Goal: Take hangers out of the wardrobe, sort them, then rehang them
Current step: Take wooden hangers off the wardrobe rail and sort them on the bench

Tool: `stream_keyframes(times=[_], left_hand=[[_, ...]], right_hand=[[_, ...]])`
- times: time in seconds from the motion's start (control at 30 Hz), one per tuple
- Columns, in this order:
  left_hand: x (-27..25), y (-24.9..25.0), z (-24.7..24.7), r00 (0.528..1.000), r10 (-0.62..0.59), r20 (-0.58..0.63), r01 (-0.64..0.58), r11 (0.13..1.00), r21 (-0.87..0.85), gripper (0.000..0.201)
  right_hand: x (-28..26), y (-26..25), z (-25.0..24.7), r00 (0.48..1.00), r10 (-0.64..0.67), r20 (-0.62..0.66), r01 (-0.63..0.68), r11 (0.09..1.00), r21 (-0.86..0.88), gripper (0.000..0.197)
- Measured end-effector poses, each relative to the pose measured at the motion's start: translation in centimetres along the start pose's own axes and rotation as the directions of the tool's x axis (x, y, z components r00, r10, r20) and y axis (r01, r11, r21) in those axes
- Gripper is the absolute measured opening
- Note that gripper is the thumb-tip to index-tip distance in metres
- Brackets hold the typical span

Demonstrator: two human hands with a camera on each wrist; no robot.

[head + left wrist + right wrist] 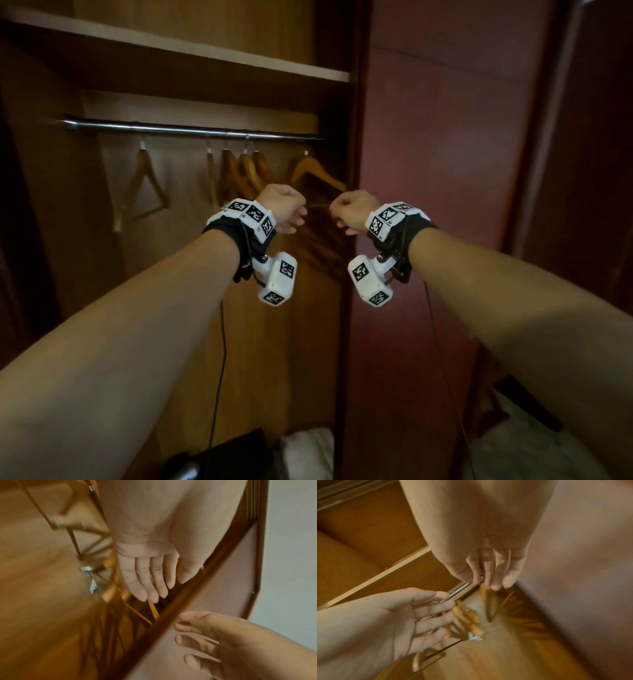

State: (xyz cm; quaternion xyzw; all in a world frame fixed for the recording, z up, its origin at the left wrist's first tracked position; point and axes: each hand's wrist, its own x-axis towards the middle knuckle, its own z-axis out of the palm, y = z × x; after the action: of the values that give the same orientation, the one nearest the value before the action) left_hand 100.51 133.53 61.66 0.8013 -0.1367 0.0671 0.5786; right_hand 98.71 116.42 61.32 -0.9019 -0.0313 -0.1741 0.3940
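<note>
Several wooden hangers (239, 171) hang from the metal rail (191, 129) inside the wardrobe: one apart at the left (145, 185), a cluster in the middle, one at the right (317, 171). Both hands are raised in front of the right hanger, below the rail. My left hand (291, 216) has relaxed, nearly straight fingers (147, 582) and holds nothing. My right hand (342, 216) faces it a short way apart, fingers (494, 573) hanging straight, also empty. The right hanger's thin lower bar (318, 205) shows between the hands; contact with it cannot be told.
A shelf (205, 51) runs above the rail. The wardrobe's dark side post (356, 240) and a reddish door panel (445, 171) stand at the right. A black object (222, 459) and white fabric (308, 452) lie at the wardrobe bottom. Cables hang from both wrists.
</note>
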Motion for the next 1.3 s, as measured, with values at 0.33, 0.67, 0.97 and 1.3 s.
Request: stream_keyframes(times=[0.33,0.67,0.97,1.3], left_hand=[[-8.7,5.6,18.8,0.964,0.033,0.262,-0.007,0.995,-0.1,0.007],[-21.1,12.5,35.4,0.857,0.053,0.512,0.008,0.993,-0.116,0.007],[-29.8,18.2,49.9,0.554,0.03,0.832,-0.046,0.999,-0.006,0.014],[-36.0,22.0,70.1,0.21,-0.004,0.978,-0.03,1.0,0.011,0.021]], right_hand=[[-14.1,10.9,-15.7,0.978,0.146,-0.152,-0.173,0.967,-0.186,0.015],[-31.0,19.5,-29.8,0.886,0.355,-0.298,-0.397,0.914,-0.09,0.018],[-43.7,26.6,-41.1,0.742,0.517,-0.428,-0.574,0.819,-0.008,0.019],[-55.0,36.9,-51.7,0.516,0.657,-0.55,-0.801,0.598,-0.037,0.021]])
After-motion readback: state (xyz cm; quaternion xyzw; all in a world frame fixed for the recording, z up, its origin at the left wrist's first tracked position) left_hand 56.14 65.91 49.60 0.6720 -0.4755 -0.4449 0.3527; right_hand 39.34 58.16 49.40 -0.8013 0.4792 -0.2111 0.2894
